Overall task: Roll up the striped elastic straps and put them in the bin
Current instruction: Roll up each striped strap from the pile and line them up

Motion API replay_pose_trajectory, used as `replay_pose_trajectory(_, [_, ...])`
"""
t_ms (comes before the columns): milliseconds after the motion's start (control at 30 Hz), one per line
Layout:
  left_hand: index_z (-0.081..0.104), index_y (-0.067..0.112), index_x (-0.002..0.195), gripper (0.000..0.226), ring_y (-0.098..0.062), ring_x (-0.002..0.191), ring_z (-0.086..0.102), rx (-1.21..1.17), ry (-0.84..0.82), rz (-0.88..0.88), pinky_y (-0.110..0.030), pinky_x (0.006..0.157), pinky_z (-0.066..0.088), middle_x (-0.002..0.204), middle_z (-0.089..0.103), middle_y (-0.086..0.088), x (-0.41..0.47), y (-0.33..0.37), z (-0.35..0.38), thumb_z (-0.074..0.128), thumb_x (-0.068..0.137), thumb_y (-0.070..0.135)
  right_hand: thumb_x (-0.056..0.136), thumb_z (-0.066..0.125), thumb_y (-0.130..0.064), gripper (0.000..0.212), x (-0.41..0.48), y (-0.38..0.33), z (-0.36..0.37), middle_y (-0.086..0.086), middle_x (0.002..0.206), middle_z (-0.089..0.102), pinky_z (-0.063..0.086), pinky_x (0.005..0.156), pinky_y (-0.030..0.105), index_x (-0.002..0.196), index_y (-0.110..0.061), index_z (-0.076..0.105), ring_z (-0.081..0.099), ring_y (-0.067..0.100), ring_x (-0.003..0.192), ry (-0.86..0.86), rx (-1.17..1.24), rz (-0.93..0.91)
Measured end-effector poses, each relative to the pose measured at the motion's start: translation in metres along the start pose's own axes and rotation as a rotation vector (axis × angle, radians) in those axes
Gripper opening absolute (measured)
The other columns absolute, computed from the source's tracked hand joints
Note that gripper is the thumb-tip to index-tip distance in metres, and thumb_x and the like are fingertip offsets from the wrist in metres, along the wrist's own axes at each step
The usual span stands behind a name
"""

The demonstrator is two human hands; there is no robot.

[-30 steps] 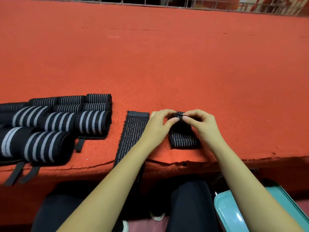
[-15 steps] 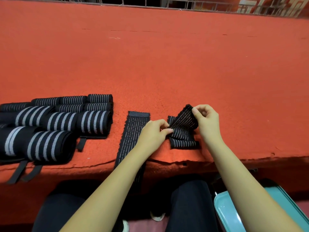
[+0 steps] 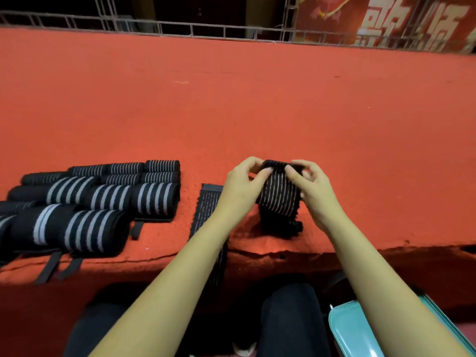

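A black elastic strap with thin white stripes [image 3: 279, 195] is held up off the red carpeted surface [image 3: 257, 112], its lower part bunched on the carpet near the front edge. My left hand [image 3: 243, 185] pinches its top left corner and my right hand [image 3: 311, 186] pinches its top right corner. A second striped strap [image 3: 207, 210] lies flat just left of my left arm and hangs over the edge. The teal bin [image 3: 350, 328] sits low at the right, beside my right forearm.
Several rolled black straps with grey stripes [image 3: 103, 199] lie in rows at the left, some with loose tabs hanging over the edge. A metal railing [image 3: 206, 29] runs along the far side. My legs are below the carpet's edge.
Both hands have lifted the strap's top end higher and spread it out between them; earlier it lay mostly folded on the carpet.
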State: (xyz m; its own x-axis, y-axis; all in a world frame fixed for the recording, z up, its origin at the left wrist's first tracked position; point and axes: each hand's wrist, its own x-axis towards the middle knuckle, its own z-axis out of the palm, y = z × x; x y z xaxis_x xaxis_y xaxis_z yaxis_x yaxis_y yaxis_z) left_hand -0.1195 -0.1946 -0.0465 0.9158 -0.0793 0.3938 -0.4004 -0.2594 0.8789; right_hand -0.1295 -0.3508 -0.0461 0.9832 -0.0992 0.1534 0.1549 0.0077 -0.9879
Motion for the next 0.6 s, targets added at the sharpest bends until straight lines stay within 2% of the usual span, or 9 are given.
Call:
replay_pose_trajectory(67, [0.058, 0.027, 0.079, 0.019, 0.000, 0.074, 0.053, -0.041, 0.035, 0.009, -0.026, 0.076, 0.043, 0.076, 0.059, 0.013, -0.002, 0.009, -0.006, 0.059, 0.093, 0.015, 0.095, 0.057, -0.017, 0.016, -0.012, -0.008, 0.001, -0.007, 0.084, 0.066, 0.046, 0.049, 0.018, 0.109, -0.011, 0.060, 0.062, 0.005, 0.071, -0.087, 0.006, 0.047])
replay_pose_trajectory(200, [0.058, 0.020, 0.079, 0.016, -0.006, 0.075, 0.054, -0.071, 0.046, 0.023, -0.031, 0.077, 0.044, 0.076, 0.060, 0.010, -0.012, 0.036, -0.023, 0.059, 0.094, 0.017, 0.097, 0.052, -0.009, 0.018, -0.035, -0.037, 0.011, -0.003, 0.074, 0.060, 0.037, 0.038, 0.015, 0.113, -0.008, 0.060, 0.055, -0.001, 0.050, -0.131, 0.029, -0.036])
replay_pose_trajectory(267, [0.056, 0.021, 0.076, 0.019, -0.004, 0.070, 0.051, -0.093, 0.073, 0.046, -0.028, 0.071, 0.042, 0.072, 0.057, 0.010, -0.017, 0.051, -0.035, 0.059, 0.095, 0.017, 0.097, 0.053, -0.011, 0.018, -0.044, -0.056, 0.018, -0.003, 0.074, 0.060, 0.038, 0.040, 0.015, 0.114, -0.009, 0.060, 0.055, 0.000, 0.051, -0.154, 0.047, -0.067])
replay_pose_trajectory(333, [0.056, 0.022, 0.076, 0.019, -0.001, 0.067, 0.050, -0.107, 0.107, 0.074, -0.023, 0.066, 0.041, 0.071, 0.057, 0.010, -0.023, 0.068, -0.048, 0.059, 0.095, 0.018, 0.096, 0.054, -0.012, 0.016, -0.051, -0.075, 0.025, -0.001, 0.081, 0.063, 0.042, 0.045, 0.017, 0.110, -0.012, 0.062, 0.059, 0.005, 0.061, -0.185, 0.065, -0.103])
replay_pose_trajectory(433, [0.058, 0.023, 0.081, 0.015, -0.005, 0.070, 0.054, -0.109, 0.152, 0.116, -0.025, 0.068, 0.043, 0.076, 0.061, 0.007, -0.032, 0.091, -0.068, 0.059, 0.095, 0.020, 0.096, 0.055, -0.014, 0.013, -0.064, -0.103, 0.038, 0.000, 0.089, 0.065, 0.047, 0.047, 0.021, 0.107, -0.015, 0.063, 0.062, 0.011, 0.068, -0.239, 0.079, -0.146])
replay_pose_trajectory(600, [0.058, 0.022, 0.082, 0.013, -0.007, 0.068, 0.056, -0.068, 0.217, 0.175, -0.031, 0.067, 0.045, 0.073, 0.062, 0.005, -0.053, 0.124, -0.103, 0.060, 0.094, 0.021, 0.097, 0.053, -0.016, 0.011, -0.085, -0.136, 0.061, 0.006, 0.087, 0.056, 0.040, 0.044, 0.021, 0.105, -0.018, 0.061, 0.053, 0.018, 0.061, -0.349, 0.122, -0.175])
